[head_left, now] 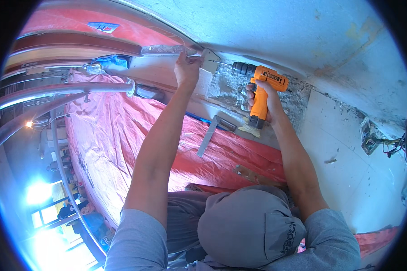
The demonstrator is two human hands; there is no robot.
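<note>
The fingers of the right hand (263,100) are wrapped tight around the grip of an orange cordless drill (260,88), pressed together along the handle, with the black battery base showing below the palm. The drill lies level, its black chuck pointing toward the person's left, and its thin bit (219,63) reaches to a small pale square plate (210,59) at the corner where the wall meets the ceiling. Whether the bit tip touches the plate or stops just short cannot be told.

The fingers of the left hand (187,68) are bunched together and pinch the end of a thin metal strip (164,49) just beside that plate, with the thumb side turned toward the plate. The strip runs away to the left along the top of the wall.

Below the drill is a rough patch of broken grey plaster (233,88). A metal try square (211,133) lies on a red plastic sheet (122,131) between the two forearms. A chrome rail (63,90) curves along the left side above the sheet. To the right, on the pale wall (348,176), loose wires (384,143) hang from an open wall box.
</note>
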